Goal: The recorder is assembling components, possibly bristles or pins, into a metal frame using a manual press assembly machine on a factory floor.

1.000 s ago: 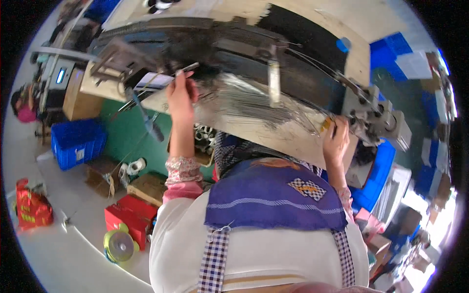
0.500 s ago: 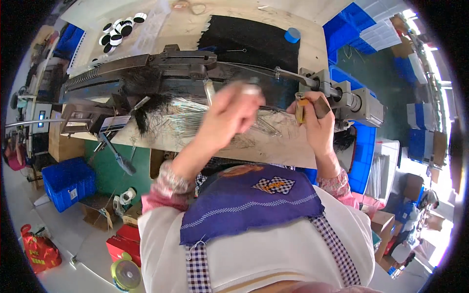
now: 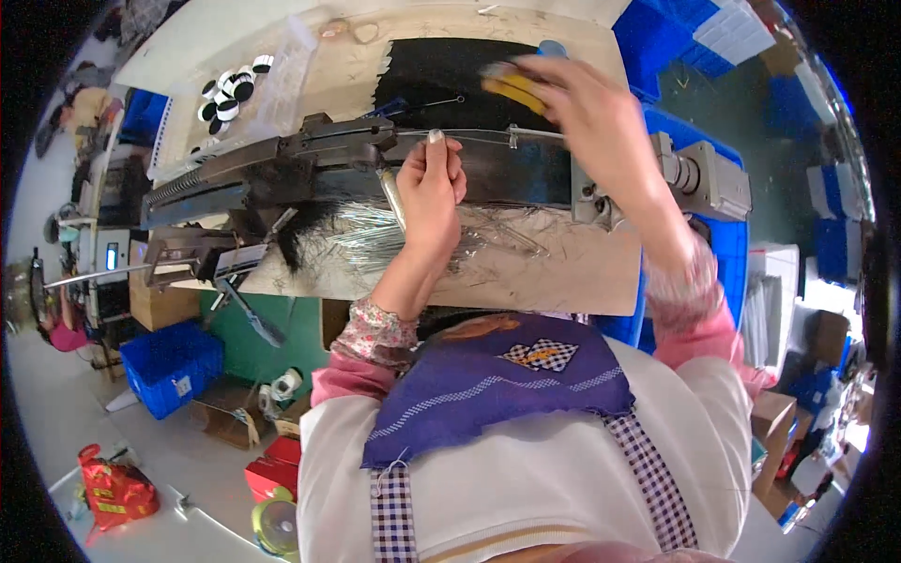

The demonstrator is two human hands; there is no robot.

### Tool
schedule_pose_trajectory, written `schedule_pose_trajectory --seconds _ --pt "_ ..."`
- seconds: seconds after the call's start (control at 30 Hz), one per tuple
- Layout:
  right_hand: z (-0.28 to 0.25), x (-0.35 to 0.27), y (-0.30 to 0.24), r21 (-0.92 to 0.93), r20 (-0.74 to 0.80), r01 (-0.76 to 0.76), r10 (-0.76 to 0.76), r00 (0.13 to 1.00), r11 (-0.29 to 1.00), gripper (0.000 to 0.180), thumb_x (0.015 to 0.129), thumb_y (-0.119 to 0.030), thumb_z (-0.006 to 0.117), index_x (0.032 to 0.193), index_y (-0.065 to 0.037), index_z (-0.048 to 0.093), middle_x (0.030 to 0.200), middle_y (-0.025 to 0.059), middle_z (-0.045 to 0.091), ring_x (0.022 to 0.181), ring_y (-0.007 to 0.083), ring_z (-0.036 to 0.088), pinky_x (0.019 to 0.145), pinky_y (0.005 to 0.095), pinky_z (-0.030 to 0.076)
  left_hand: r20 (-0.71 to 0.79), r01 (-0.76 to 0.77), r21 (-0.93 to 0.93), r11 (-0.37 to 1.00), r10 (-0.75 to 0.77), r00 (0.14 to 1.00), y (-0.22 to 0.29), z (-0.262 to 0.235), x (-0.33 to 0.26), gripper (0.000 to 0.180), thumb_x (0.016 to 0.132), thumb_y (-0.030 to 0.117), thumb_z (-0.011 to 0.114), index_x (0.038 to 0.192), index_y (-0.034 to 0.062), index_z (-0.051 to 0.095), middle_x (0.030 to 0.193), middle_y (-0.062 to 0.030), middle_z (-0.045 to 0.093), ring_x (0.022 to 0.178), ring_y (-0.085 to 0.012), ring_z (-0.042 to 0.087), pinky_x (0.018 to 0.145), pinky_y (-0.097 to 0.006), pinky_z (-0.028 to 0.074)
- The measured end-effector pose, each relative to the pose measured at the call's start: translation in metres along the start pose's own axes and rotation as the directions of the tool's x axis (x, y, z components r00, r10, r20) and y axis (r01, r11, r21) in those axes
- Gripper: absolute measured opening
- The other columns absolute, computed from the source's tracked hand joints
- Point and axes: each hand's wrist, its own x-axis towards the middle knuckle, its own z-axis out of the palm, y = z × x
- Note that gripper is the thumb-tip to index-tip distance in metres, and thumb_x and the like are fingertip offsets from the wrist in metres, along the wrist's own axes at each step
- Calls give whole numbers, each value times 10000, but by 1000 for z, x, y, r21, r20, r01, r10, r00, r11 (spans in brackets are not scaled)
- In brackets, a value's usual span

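Note:
My left hand [image 3: 430, 184] is closed around a thin metal tool [image 3: 391, 199] at the middle of the bench, just below a long dark metal machine rail [image 3: 282, 164]. Under it lies a spread of fine silvery wires [image 3: 413, 242] on the worn wooden board [image 3: 563, 272]. My right hand [image 3: 582, 108] reaches farther back over a black mat [image 3: 441, 80] and holds a yellow object [image 3: 514, 87] in its fingers. A thin wire rod [image 3: 488, 138] runs between both hands.
Black and white round discs [image 3: 230, 89] sit in a clear tray at the back left. A grey motor block [image 3: 704, 178] stands at the rail's right end. Blue crates [image 3: 174, 366] and a red bag [image 3: 114, 488] lie on the floor left; boxes stack at right.
My left hand has come down from mid-air onto the metal tool. My right hand has moved from the motor block up and back over the black mat with the yellow object.

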Motion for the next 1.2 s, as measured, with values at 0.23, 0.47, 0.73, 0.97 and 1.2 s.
schedule_pose_trajectory --seconds 0.23,0.47,0.73,0.97,1.2 --pt "58 40 10 21 808 -324 175 562 946 239 840 -62 549 1034 53 626 778 120 653 656 169 611 624 305 503 1 117 -63 991 -117 993 -1 4 -6 219 977 219 499 845 62 575 582 40 385 457 -61 304 430 -231 236" --pt "51 38 10 126 776 -422 176 606 898 294 856 -86 551 1097 73 607 819 71 677 664 115 610 627 257 515 -29 144 -111 983 -148 989 8 2 -9 219 971 231 506 847 60 561 584 29 411 451 -70 317 430 -238 245" --pt "48 52 24 152 867 -653 217 448 742 304 918 -118 542 1178 37 559 805 101 619 650 142 606 620 270 527 317 196 -126 972 -148 937 -1 2 3 667 962 597 262 1175 4 483 1142 -114 553 1099 -213 527 1005 -373 387" --pt "22 42 21 -337 486 559 -368 793 758 392 857 -116 560 1241 -41 530 1047 149 514 954 306 521 837 357 457 433 450 -598 664 -205 878 13 10 -3 885 872 721 275 1372 -8 292 1361 -149 403 1338 -303 305 1112 -451 243" --pt "43 8 -18 -93 384 200 -150 911 975 348 697 2 588 1030 -77 651 823 92 558 849 295 569 787 368 464 447 504 -650 569 -249 859 16 4 -4 845 862 738 282 1298 27 419 1296 -101 471 1273 -265 368 1109 -445 219"
